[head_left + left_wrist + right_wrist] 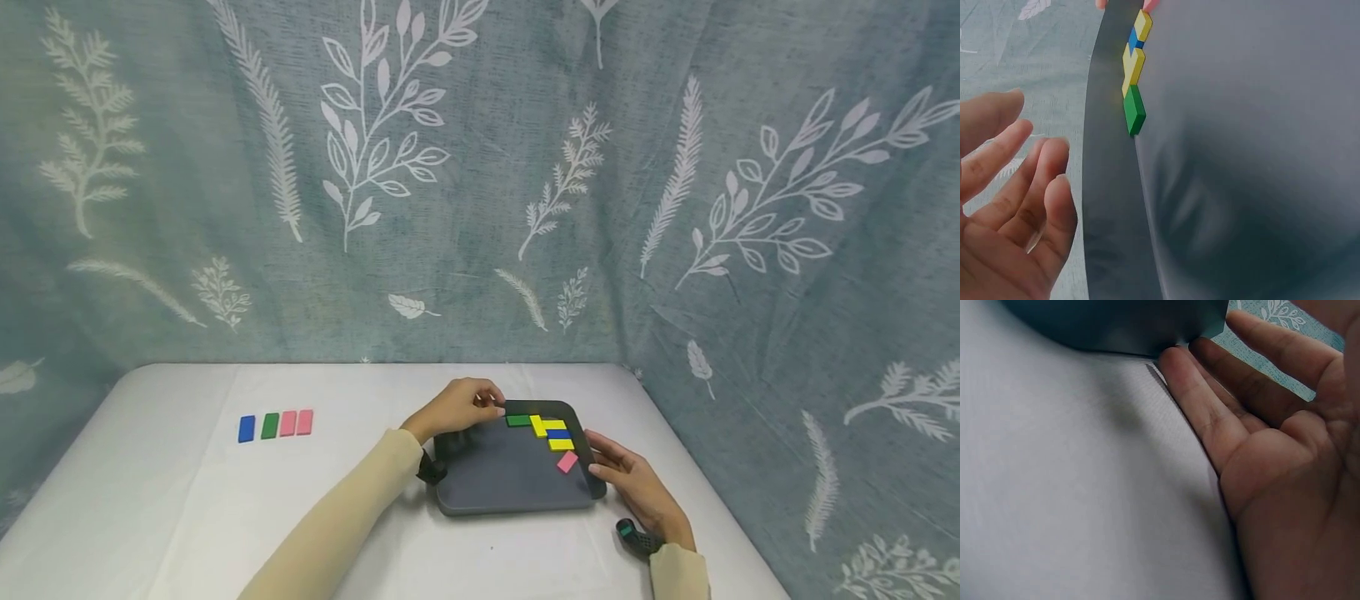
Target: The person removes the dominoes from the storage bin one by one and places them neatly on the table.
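And there was the dark tray (510, 479), lower centre of the frame, colourful tiles (561, 445) inside its upper right! The left hand (459, 408), fingers loosely bent, empty, sat just beside its upper rim; the right hand (637, 482), fingers extended, touched its right wall.

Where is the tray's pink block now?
In the head view, the pink block lies in the tray, on the right, just below the lowest yellow block and left of the right hand.
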A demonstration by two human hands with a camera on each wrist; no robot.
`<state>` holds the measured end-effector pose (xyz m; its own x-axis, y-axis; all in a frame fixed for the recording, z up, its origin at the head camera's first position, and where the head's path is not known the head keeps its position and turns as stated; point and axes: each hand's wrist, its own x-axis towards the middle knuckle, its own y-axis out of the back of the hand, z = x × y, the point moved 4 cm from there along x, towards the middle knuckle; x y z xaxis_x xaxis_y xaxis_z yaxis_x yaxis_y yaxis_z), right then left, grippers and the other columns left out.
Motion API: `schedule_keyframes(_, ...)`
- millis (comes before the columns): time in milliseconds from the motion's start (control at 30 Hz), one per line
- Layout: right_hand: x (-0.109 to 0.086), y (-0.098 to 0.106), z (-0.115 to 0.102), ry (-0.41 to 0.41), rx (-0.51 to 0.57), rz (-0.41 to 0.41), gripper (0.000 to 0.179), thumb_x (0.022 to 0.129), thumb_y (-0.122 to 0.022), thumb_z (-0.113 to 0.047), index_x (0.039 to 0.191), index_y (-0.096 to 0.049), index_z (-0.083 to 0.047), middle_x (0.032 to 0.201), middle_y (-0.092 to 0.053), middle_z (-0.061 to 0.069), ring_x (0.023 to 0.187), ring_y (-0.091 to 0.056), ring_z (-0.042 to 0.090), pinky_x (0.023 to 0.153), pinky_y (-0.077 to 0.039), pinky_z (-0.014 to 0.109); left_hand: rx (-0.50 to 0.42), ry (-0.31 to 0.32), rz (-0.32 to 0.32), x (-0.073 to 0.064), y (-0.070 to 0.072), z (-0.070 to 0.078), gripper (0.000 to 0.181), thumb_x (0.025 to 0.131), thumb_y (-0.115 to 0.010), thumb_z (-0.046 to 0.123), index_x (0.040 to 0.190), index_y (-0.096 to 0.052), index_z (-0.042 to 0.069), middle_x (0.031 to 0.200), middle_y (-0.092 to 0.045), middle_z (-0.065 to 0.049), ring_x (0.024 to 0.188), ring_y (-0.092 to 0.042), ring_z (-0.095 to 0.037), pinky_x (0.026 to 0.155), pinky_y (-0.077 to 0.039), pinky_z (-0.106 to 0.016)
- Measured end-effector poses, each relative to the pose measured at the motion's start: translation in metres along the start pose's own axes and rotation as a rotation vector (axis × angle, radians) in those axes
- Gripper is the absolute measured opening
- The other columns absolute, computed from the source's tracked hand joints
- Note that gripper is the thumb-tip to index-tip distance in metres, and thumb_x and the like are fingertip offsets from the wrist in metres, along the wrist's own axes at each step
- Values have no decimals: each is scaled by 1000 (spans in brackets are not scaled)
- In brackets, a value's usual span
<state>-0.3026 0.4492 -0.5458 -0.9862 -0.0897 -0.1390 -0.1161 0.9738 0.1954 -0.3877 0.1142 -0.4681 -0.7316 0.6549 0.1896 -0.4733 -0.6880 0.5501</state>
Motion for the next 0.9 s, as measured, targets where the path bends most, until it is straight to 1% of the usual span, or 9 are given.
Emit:
schedule_keyframes(100,0,1,2,0,-3,2,72,92,-80,-20,155,-46,-17,159,-43,4,143,-44,27,108,-44,28,-15,22,-8,6,-7,-1,27,101,-69,23,122,-71,7,105,-68,0,89,-64,-14,77,-54,-32)
schedule_keyframes(200,-1,1,4,2,-10,2,73,92,-80,-22,156,-45,-17,160,-42,5,144,-43,28,109,-43,30,-30,41,-27,11,-16,-1,27,101,-69,21,123,-70,6,109,-69,0,93,-66,-15,79,-54,-32)
schedule_keyframes(333,-3,2,5,13,1,-6,73,92,-79,-20,156,-45,-16,160,-41,7,145,-42,31,109,-43,31,-63,65,-53,18,-28,-2,27,101,-69,19,124,-69,5,110,-70,0,94,-70,-27,76,-55,-32)
schedule_keyframes(400,-3,2,4,21,7,-8,72,92,-79,-19,156,-45,-16,160,-41,7,145,-41,31,108,-44,30,-73,71,-54,22,-33,-3,27,101,-69,19,123,-69,4,107,-70,0,93,-71,-33,72,-55,-32)
schedule_keyframes(467,-2,1,3,30,3,-15,71,93,-79,-19,156,-45,-16,161,-41,7,145,-41,32,108,-43,29,-78,75,-51,26,-38,-3,26,101,-69,18,122,-69,4,102,-70,1,91,-70,-35,69,-54,-30)
schedule_keyframes(567,-2,1,2,32,6,-14,71,93,-79,-19,155,-47,-16,160,-41,5,145,-41,31,109,-43,30,-72,77,-46,30,-43,-4,25,101,-69,17,122,-69,3,95,-69,1,88,-70,-36,66,-53,-29)
schedule_keyframes(700,0,0,0,31,2,-12,71,92,-80,-19,155,-47,-17,160,-41,5,146,-41,30,111,-41,33,-68,91,-45,32,-49,-7,28,101,-69,17,124,-68,1,91,-69,-2,83,-70,-36,61,-52,-30)
schedule_keyframes(800,0,2,0,26,4,-4,72,91,-81,-20,155,-47,-17,160,-42,4,146,-41,29,112,-41,34,-61,97,-41,34,-52,-10,30,101,-68,16,126,-67,-1,88,-68,-3,78,-69,-33,59,-51,-30)
schedule_keyframes(900,0,4,0,25,9,-6,72,91,-81,-20,155,-47,-17,160,-42,4,146,-40,29,111,-41,34,-50,101,-33,36,-55,-11,32,100,-69,15,127,-66,-2,86,-68,-2,73,-68,-27,60,-52,-29)
